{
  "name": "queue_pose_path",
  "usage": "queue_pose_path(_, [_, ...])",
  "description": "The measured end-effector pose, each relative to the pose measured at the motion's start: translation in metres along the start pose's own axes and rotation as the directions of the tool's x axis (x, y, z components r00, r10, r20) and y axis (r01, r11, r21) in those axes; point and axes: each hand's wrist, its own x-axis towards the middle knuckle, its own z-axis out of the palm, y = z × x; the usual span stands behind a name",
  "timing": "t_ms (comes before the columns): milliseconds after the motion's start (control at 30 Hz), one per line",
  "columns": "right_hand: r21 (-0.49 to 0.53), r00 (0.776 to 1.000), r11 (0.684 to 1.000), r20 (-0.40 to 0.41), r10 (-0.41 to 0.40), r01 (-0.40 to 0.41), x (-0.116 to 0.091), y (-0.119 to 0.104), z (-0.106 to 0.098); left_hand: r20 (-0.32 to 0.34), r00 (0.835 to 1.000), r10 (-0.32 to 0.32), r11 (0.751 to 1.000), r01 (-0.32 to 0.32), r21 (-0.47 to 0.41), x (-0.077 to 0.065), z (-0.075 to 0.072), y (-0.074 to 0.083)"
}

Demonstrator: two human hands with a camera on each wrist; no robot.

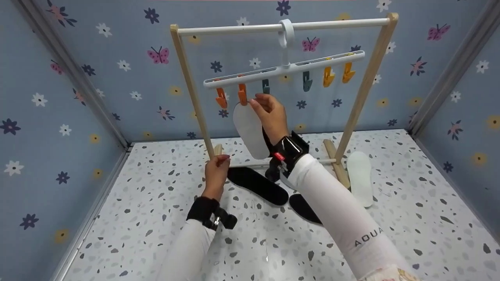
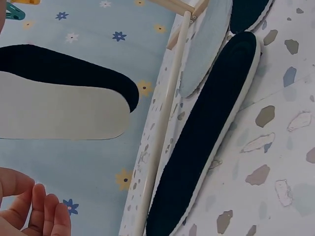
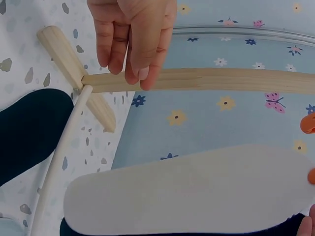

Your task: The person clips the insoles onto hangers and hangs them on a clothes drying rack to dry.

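Note:
My right hand (image 1: 272, 117) is raised at the hanger, thumb and fingertips pinching the upper edge of a white-faced insole (image 1: 250, 132). An orange clip (image 1: 242, 95) meets the top of that insole, which hangs tilted below it. Behind it shows a dark insole (image 2: 74, 66), partly covered by the white one. In the right wrist view only fingertips (image 3: 306, 227) of the right hand appear, by the insole's end. Lower, in front of the rack's left post, my left hand (image 1: 216, 173) holds nothing, its fingers loosely curled with thumb near index.
A white clip hanger (image 1: 287, 69) hangs slanted from the rack's rail (image 1: 234, 29), with more orange, green and yellow clips. On the speckled surface lie a black insole (image 1: 259, 186), another black one (image 1: 304, 208) partly under my right arm, and a white one (image 1: 359, 179) right of the rack.

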Motion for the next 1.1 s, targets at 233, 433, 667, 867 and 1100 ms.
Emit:
queue_pose_path(233, [0.039, 0.999, 0.999, -0.004, 0.032, -0.032, -0.002, 0.004, -0.005, -0.023, 1.0, -0.014, 1.0, 0.014, 0.007, -0.002, 0.003, -0.01])
queue_pose_path(433, [0.032, 0.999, 0.998, -0.003, 0.051, -0.051, -0.004, 0.008, -0.01, -0.04, 0.999, -0.007, 1.0, 0.008, 0.025, -0.004, 0.006, -0.018])
queue_pose_path(667, [0.051, 0.998, 0.996, 0.001, 0.069, -0.069, -0.01, 0.016, -0.013, -0.052, 0.999, -0.006, 0.994, 0.012, 0.107, -0.007, 0.007, -0.025])
queue_pose_path(867, [0.076, 0.996, 0.993, 0.012, 0.091, -0.092, -0.017, 0.024, -0.015, -0.056, 0.998, 0.001, 0.985, 0.009, 0.173, -0.01, 0.008, -0.033])
queue_pose_path(1100, [0.074, 0.994, 0.991, 0.003, 0.113, -0.113, -0.022, 0.032, -0.019, -0.087, 0.996, -0.013, 0.969, 0.034, 0.243, -0.007, 0.008, -0.044])
